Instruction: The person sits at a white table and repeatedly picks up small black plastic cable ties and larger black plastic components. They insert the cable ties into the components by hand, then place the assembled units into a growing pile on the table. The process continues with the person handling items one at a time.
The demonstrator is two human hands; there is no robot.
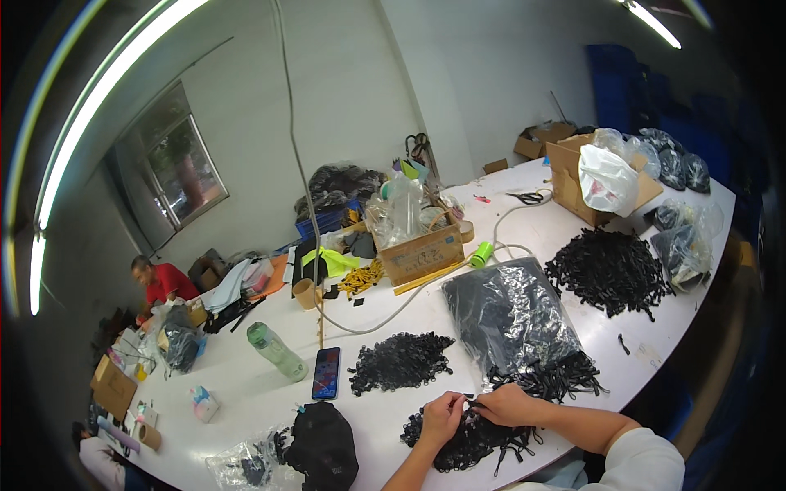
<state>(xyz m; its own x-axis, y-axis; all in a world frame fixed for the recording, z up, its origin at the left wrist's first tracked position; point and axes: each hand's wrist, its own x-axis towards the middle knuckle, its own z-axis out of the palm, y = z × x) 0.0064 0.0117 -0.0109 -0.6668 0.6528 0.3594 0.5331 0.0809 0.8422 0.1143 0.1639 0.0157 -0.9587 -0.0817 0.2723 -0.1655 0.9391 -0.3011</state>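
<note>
My left hand (443,418) and my right hand (505,406) are close together over a pile of small black looped pieces (458,450) at the table's near edge. Both are closed, fingertips pinching a small black piece (469,399) between them, which looks like a cord zipper pull; the fingers hide most of it. More black pulls with loops (565,378) lie just beyond my right hand. They spread along the front of a clear plastic bag of black material (512,315).
Small black loops (401,362) and dark strips (610,272) form other piles. A phone (326,374), a green bottle (277,352) and a black bag (323,446) stand or lie leftward. Cardboard boxes (422,255) and a grey cable (368,329) are farther off. A person in red (168,282) sits far left.
</note>
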